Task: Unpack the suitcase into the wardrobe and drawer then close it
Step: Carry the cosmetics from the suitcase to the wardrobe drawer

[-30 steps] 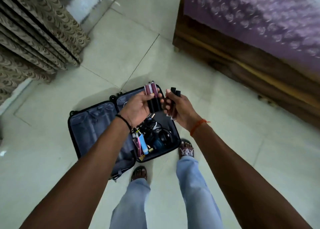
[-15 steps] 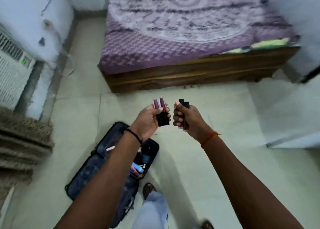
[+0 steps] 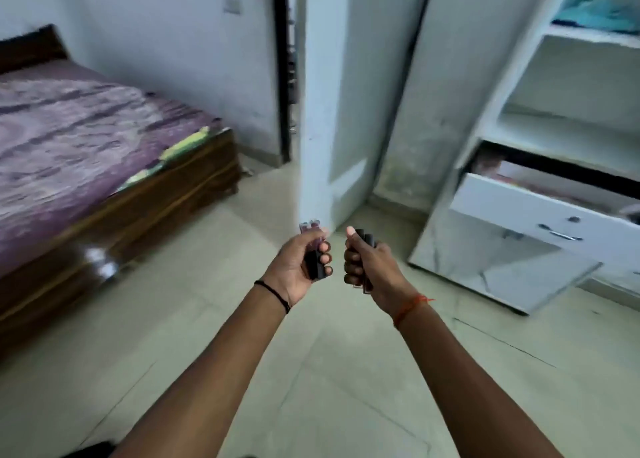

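Landmark: wardrobe [image 3: 568, 118], far right. Drawer [image 3: 540, 215] pulled out of wardrobe, under its shelves. Wardrobe door [image 3: 450, 94] swung open on wardrobe's left. Bed [image 3: 86, 153] well left of wardrobe. Left hand [image 3: 298, 267] and right hand [image 3: 370, 267] side by side, nearer than wardrobe, left of drawer, each holding tubes [image 3: 313, 250].

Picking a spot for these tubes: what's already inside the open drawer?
The drawer stands pulled out. Blurred reddish-brown and pale contents show along its back; I cannot tell what they are. Its front panel hides the rest.
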